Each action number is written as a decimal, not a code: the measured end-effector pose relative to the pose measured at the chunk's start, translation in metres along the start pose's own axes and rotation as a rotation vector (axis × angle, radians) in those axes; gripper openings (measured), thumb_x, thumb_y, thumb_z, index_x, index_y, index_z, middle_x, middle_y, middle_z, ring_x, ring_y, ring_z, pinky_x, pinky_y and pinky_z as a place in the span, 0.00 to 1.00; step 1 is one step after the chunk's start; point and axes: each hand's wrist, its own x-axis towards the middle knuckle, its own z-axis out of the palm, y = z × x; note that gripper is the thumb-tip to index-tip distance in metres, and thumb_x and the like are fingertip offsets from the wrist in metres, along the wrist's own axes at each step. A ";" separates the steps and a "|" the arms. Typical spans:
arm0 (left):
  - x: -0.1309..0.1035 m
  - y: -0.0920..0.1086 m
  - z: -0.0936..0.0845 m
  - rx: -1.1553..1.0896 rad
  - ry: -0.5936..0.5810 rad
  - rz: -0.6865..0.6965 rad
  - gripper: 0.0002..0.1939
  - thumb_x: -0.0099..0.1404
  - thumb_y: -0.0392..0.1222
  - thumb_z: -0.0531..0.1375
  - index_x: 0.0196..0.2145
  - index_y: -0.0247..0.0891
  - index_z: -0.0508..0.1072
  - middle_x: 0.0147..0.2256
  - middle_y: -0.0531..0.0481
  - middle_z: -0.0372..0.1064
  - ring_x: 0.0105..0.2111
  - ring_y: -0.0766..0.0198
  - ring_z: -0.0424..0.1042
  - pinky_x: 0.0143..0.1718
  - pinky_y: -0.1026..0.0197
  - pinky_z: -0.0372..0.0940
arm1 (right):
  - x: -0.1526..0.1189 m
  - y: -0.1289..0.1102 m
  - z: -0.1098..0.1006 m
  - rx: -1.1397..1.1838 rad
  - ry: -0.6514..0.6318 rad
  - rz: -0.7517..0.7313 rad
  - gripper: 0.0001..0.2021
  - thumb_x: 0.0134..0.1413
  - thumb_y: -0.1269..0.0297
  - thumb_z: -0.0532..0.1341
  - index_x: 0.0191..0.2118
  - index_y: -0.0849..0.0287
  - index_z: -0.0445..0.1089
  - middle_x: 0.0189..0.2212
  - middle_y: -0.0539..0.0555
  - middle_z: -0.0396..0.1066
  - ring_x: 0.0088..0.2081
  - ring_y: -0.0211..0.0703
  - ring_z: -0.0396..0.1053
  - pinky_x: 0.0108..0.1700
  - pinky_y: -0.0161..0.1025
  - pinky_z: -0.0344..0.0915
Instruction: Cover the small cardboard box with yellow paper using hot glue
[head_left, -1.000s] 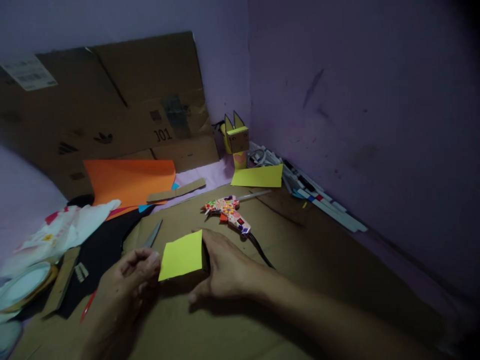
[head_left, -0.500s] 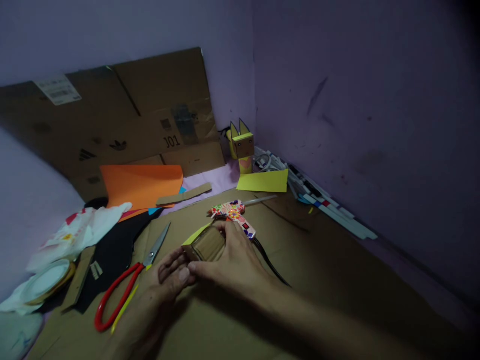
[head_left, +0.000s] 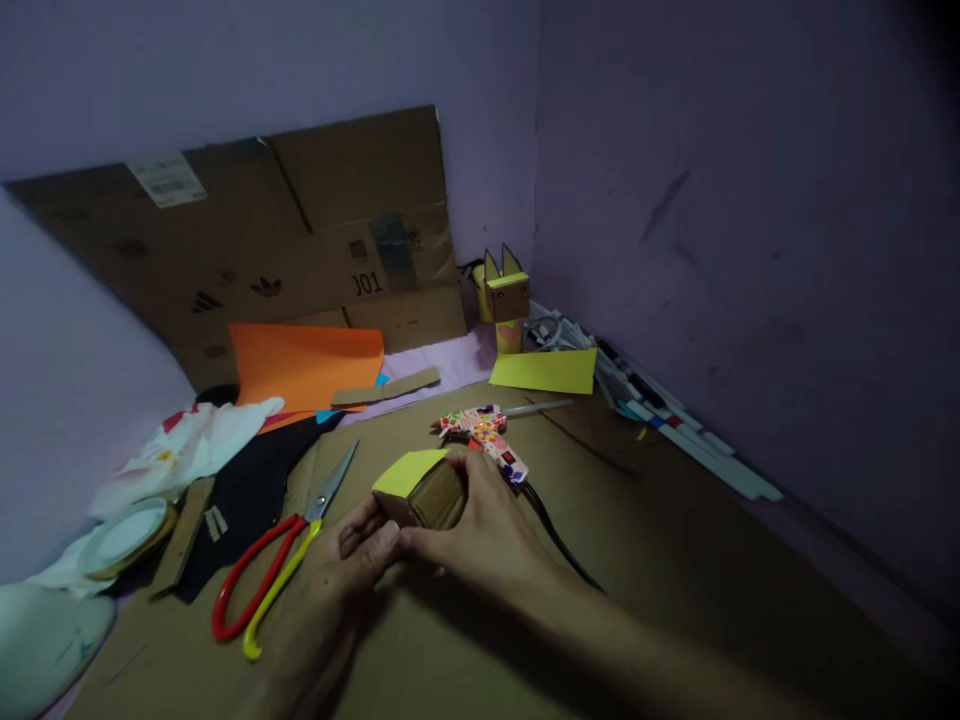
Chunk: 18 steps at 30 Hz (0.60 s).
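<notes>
Turning the box (head_left: 416, 486) before the glue gun (head_left: 487, 424) now bares its brown side, seemingly ready for handling; the right hand (head_left: 487, 522), fingers (head_left: 427, 544) half spread, grips its gunward side, the left hand (head_left: 351, 568) curling closely around the opposite side.

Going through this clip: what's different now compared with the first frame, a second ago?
The yellow-topped box has been turned so more of its brown side shows, and sits nearer the glue gun. The left hand has moved rightward to the box, uncovering the scissors' handles. The right hand still grips the box; glue gun and scissors lie as before.
</notes>
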 end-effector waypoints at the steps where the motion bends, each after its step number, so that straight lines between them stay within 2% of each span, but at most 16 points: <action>1: 0.000 0.001 -0.001 -0.008 0.015 0.000 0.21 0.47 0.40 0.67 0.40 0.34 0.74 0.38 0.42 0.74 0.36 0.53 0.74 0.37 0.59 0.69 | 0.000 0.001 0.000 0.003 -0.002 -0.011 0.29 0.27 0.62 0.69 0.41 0.58 0.62 0.41 0.55 0.65 0.44 0.51 0.64 0.45 0.45 0.61; 3: 0.002 0.003 -0.005 -0.038 0.047 -0.002 0.13 0.49 0.41 0.66 0.33 0.33 0.75 0.32 0.44 0.75 0.32 0.56 0.74 0.30 0.62 0.70 | -0.001 0.002 0.001 0.012 -0.008 -0.064 0.28 0.28 0.64 0.69 0.42 0.58 0.62 0.40 0.54 0.66 0.43 0.49 0.64 0.44 0.44 0.62; 5: 0.005 0.003 -0.011 -0.075 0.096 -0.017 0.09 0.50 0.41 0.65 0.29 0.33 0.75 0.28 0.45 0.74 0.30 0.56 0.74 0.26 0.62 0.69 | -0.002 0.002 0.001 0.021 -0.029 -0.135 0.27 0.28 0.66 0.68 0.41 0.58 0.62 0.40 0.54 0.66 0.42 0.47 0.64 0.43 0.43 0.62; 10: 0.013 0.003 -0.023 -0.058 0.290 -0.012 0.09 0.48 0.37 0.65 0.30 0.34 0.75 0.26 0.49 0.72 0.23 0.63 0.71 0.20 0.65 0.65 | -0.008 -0.002 0.000 0.040 -0.088 -0.244 0.23 0.31 0.67 0.66 0.40 0.59 0.63 0.37 0.54 0.66 0.38 0.45 0.65 0.40 0.40 0.63; 13: 0.014 0.002 -0.024 -0.072 0.284 -0.009 0.09 0.46 0.36 0.66 0.29 0.36 0.74 0.22 0.53 0.70 0.21 0.65 0.69 0.17 0.68 0.62 | -0.010 -0.003 -0.001 0.050 -0.121 -0.268 0.23 0.31 0.68 0.65 0.40 0.59 0.62 0.39 0.55 0.66 0.40 0.45 0.64 0.40 0.39 0.63; 18: 0.014 0.003 -0.019 -0.074 0.265 -0.009 0.08 0.49 0.38 0.65 0.28 0.36 0.72 0.21 0.55 0.67 0.20 0.68 0.66 0.18 0.68 0.59 | -0.010 -0.003 -0.002 0.030 -0.125 -0.269 0.23 0.32 0.68 0.65 0.40 0.59 0.62 0.39 0.54 0.66 0.39 0.45 0.64 0.40 0.40 0.63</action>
